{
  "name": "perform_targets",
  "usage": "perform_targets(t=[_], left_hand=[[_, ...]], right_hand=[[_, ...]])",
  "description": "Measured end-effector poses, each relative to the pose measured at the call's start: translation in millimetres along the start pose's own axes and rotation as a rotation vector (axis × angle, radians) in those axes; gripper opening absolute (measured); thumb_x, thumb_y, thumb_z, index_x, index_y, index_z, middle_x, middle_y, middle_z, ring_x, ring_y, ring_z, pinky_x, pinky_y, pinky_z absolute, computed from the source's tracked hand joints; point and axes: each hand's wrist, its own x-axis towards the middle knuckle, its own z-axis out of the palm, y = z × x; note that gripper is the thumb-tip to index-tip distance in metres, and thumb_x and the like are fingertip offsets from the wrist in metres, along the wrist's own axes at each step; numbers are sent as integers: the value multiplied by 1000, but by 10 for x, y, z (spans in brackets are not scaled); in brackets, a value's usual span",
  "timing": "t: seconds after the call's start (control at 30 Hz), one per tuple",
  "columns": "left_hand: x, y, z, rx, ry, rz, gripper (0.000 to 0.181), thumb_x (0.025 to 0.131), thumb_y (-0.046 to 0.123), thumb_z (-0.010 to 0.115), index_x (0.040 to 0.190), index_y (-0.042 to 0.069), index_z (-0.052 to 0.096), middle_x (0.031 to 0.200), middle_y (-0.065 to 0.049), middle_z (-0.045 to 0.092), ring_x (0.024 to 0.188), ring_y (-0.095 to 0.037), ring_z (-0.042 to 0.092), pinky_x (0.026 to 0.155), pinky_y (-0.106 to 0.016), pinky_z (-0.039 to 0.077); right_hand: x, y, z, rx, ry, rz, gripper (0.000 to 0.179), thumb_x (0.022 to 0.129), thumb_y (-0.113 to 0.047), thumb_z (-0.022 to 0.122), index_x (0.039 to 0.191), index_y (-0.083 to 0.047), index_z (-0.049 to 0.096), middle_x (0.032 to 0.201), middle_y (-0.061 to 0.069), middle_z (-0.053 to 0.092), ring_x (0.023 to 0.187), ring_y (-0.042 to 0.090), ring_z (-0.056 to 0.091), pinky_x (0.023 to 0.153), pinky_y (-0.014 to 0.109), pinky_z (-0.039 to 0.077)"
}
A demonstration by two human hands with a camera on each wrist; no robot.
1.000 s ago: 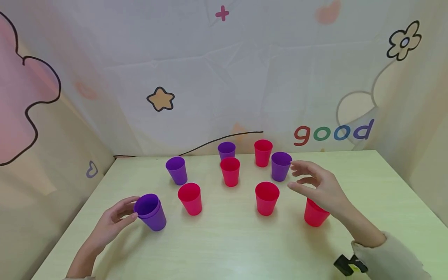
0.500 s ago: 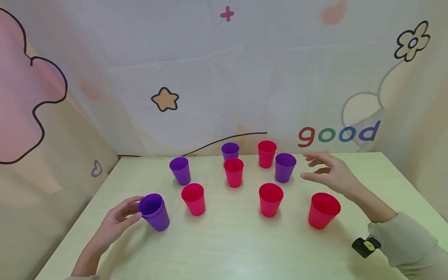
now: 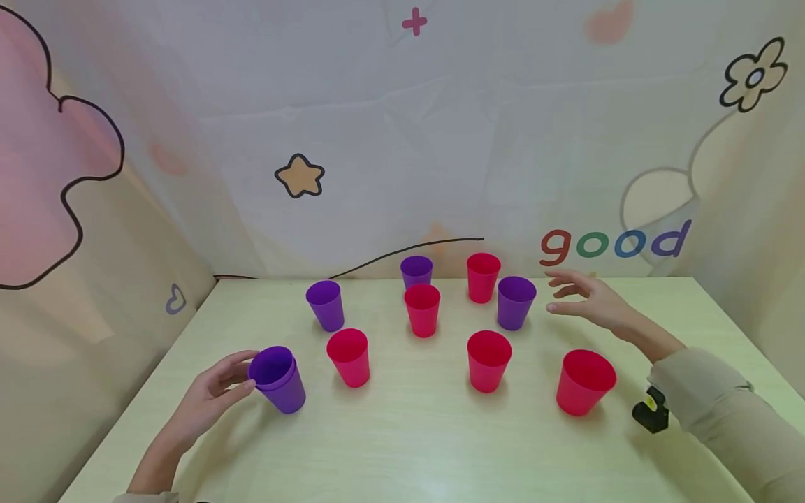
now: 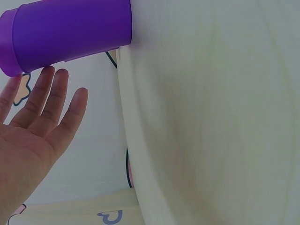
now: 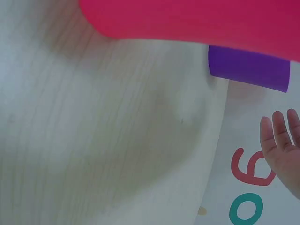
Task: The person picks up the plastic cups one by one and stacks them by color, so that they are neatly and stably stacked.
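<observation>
Head view had the left hand [image 3: 210, 395] at the near-left of the table [image 3: 409, 447], fingers loosely curved beside the purple stack [image 3: 278, 377], fingertips at its rim. Left wrist view showed that hand [image 4: 33, 136] flat and spread, fingers straight, gripping nothing, the stack [image 4: 70, 33] just beyond its fingertips; whether they touched it, I could not tell.

Over on the other side, the right hand [image 3: 594, 300] hovered above the table, fingers stretched out and relaxed, empty, just beside a purple cup [image 3: 516, 302] at the back right. Right wrist view caught only the fingertips [image 5: 281, 145], apart from that purple cup [image 5: 248, 68], with a red cup [image 5: 197, 21] looming close to the lens.

That red cup [image 3: 585, 381] stood near the right forearm, well apart from the hand. Four more red cups stood upright: one front left [image 3: 349, 356], one front centre [image 3: 488, 360], one in the middle [image 3: 422, 309], one at the back [image 3: 483, 276]. Two further purple cups stood at the back, one left [image 3: 325, 304], one centre [image 3: 416, 270], the latter partly hidden behind the middle red one.
</observation>
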Motion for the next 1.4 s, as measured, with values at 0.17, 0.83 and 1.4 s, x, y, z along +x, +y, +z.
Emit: perform_targets(t=[0.17, 0.83, 1.4], left_hand=[[2, 15, -3, -1, -1, -7, 39, 89, -1, 54, 126, -8, 43, 106, 1, 61, 97, -3, 56, 77, -18, 47], [1, -3, -18, 0, 0, -7, 39, 88, 0, 55, 125, -5, 45, 107, -6, 62, 98, -5, 57, 78, -20, 48], [-5, 2, -32, -2, -8, -4, 39, 88, -1, 55, 126, -6, 44, 107, -6, 61, 98, -5, 57, 78, -20, 48]], right_hand=[[122, 42, 11, -10, -22, 7, 71, 84, -27, 64, 141, -6, 27, 132, 24, 37, 116, 40, 39, 87, 59, 38], [413, 137, 141, -26, -96, 40, 76, 80, -30, 67, 140, -3, 28, 130, 25, 38, 114, 40, 41, 87, 56, 40], [492, 139, 198, -35, -96, -5, 68, 80, -29, 69, 134, -2, 38, 126, 22, 44, 111, 39, 44, 85, 51, 43]])
